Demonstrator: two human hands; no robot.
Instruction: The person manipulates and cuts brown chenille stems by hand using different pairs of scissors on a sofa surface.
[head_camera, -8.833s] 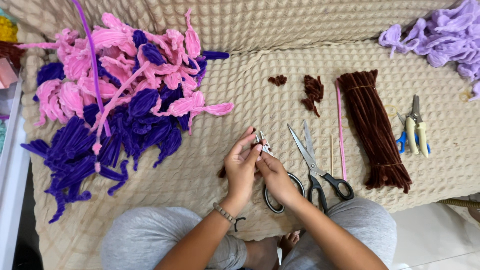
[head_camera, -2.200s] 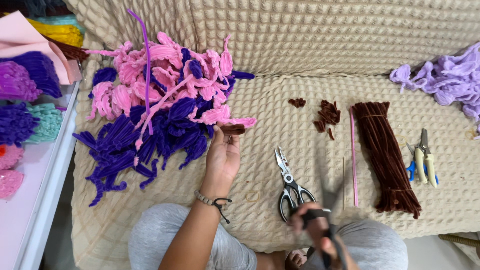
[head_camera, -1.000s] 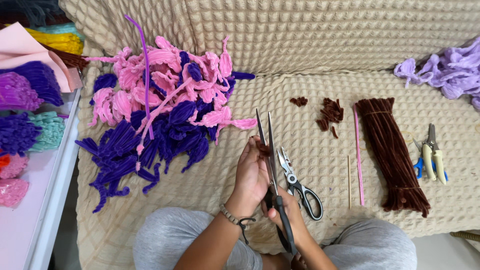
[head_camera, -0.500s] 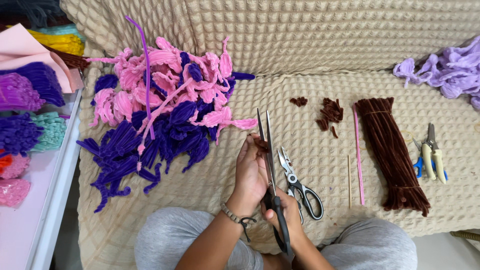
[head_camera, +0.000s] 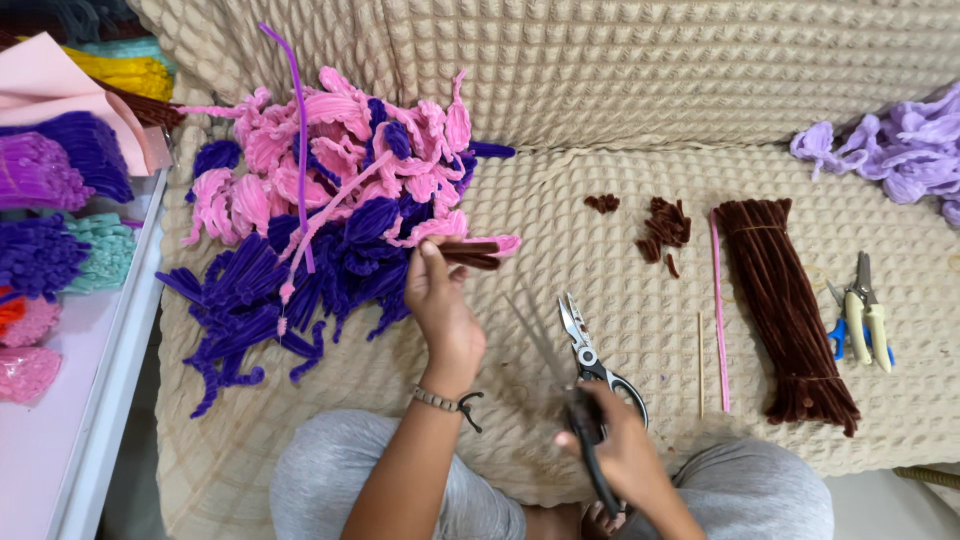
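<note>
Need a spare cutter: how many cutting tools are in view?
3: scissors lying by the right hand, a blurred pair held in that hand, and yellow-handled snips far right. None seem hidden.

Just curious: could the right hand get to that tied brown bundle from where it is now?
Probably yes: the right hand lies near the brown bundle, with open cushion between, though it holds black scissors.

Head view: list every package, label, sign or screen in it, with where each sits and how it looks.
No package, label, sign or screen shows.
Nearest to packaging: a brown pipe cleaner bundle, tied, long and lying right of centre on the beige cover.
Loose pink and purple pipe cleaner pile, upper left.
Left hand holds short brown pieces; right hand grips dark scissors.
</note>
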